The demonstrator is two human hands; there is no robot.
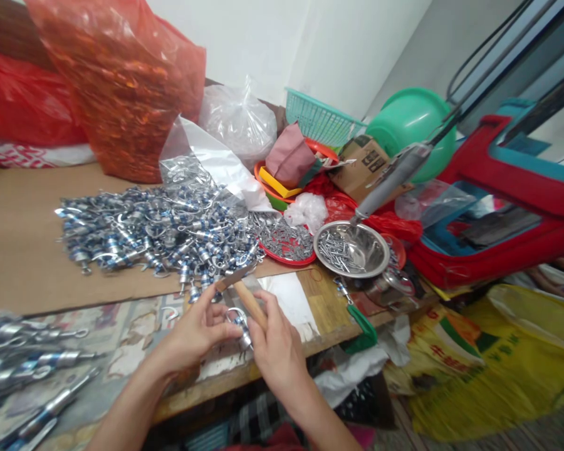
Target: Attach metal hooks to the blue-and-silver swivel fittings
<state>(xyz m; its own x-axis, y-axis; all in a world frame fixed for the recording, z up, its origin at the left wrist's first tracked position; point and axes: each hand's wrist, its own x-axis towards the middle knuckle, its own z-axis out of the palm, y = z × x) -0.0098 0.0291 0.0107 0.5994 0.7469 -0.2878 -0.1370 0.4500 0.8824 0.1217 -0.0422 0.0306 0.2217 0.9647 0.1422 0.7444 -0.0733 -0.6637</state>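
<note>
My left hand (202, 326) is closed, with thumb and fingers pinching a silvery hook bolt (240, 326) that has a curved hook and a metal sleeve. The wooden handle of a small hammer (250, 304) lies in my closed right hand (278, 344). Its head, partly blurred, points up and away above the left fingertips. Both hands are close together over the table's front edge. Just beyond them spreads a big heap of similar hook bolts (164, 232) with blue rings.
A red tray (289, 258) of small metal parts and a steel bowl (352, 272) of pins stand right of the heap. A grey-handled tool (390, 178) slants over the bowl. More bolts (42, 363) lie at left. Behind are an orange bag (131, 81) and a green basin (416, 125).
</note>
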